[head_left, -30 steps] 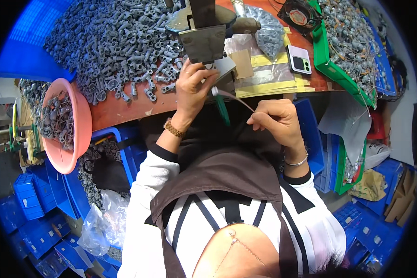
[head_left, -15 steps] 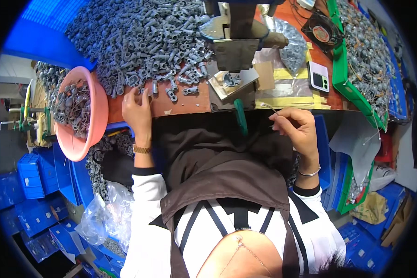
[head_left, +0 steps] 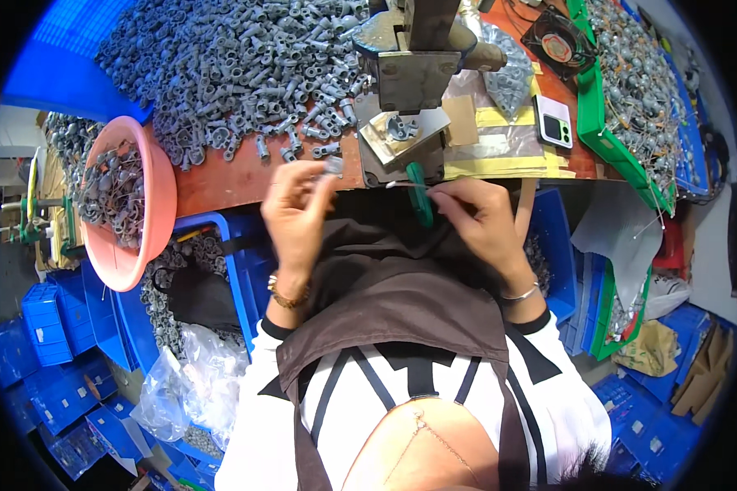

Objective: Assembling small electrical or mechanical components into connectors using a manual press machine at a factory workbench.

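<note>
My left hand point(head_left: 295, 217) is closed, pinching a small grey plastic fitting point(head_left: 334, 166) by its fingertips just over the table's front edge. To the right, my right hand point(head_left: 487, 217) pinches a thin wire point(head_left: 405, 185) whose whitish tip points toward the fitting. The two pieces are apart. Behind them, a pale block point(head_left: 422, 131) bears a grey part point(head_left: 400, 127) beneath the head of a press point(head_left: 411, 78). A green handle point(head_left: 418, 196) sticks out below the block, close to the wire.
A large heap of grey fittings point(head_left: 237, 82) covers the table's left and back. At left stands a pink basin point(head_left: 157, 200) of parts with wires. Right of the press lie a bag of parts point(head_left: 509, 78), a phone point(head_left: 553, 121), a fan point(head_left: 558, 47) and a green-edged tray point(head_left: 618, 155).
My left hand has come away from the heap's front edge, moving right and nearer me with a fitting in its fingers. My right hand has shifted left, bringing the wire toward it.
</note>
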Demonstrator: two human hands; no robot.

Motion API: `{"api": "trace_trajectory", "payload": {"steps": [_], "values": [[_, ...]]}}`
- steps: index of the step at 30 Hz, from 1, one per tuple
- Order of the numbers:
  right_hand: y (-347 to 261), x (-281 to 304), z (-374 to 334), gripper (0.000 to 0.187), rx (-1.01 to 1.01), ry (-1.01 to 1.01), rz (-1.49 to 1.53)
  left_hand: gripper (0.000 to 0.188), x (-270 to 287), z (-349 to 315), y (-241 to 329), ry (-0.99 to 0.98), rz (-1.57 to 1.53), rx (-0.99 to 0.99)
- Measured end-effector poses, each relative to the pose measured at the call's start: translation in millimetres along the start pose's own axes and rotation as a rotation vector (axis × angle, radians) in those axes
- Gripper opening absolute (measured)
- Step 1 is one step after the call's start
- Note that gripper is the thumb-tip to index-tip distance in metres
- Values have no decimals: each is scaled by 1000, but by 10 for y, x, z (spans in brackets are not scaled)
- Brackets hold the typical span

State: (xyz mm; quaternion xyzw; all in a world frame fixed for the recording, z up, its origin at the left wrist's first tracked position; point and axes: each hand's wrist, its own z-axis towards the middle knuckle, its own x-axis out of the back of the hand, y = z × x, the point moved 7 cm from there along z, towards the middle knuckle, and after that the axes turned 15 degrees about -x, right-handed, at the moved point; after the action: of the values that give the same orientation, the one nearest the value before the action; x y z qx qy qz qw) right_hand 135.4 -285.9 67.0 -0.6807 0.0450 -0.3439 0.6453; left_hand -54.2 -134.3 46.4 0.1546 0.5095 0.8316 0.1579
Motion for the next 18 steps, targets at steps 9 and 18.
{"api": "trace_trajectory", "payload": {"steps": [9,18], "values": [[-190,-101,37,18,33,123,-36,29,-452,-58,126,-122,-118,-117],[-306,-90,99,13,142,13,15,26,-599,-56,93,-160,-491,248]]}}
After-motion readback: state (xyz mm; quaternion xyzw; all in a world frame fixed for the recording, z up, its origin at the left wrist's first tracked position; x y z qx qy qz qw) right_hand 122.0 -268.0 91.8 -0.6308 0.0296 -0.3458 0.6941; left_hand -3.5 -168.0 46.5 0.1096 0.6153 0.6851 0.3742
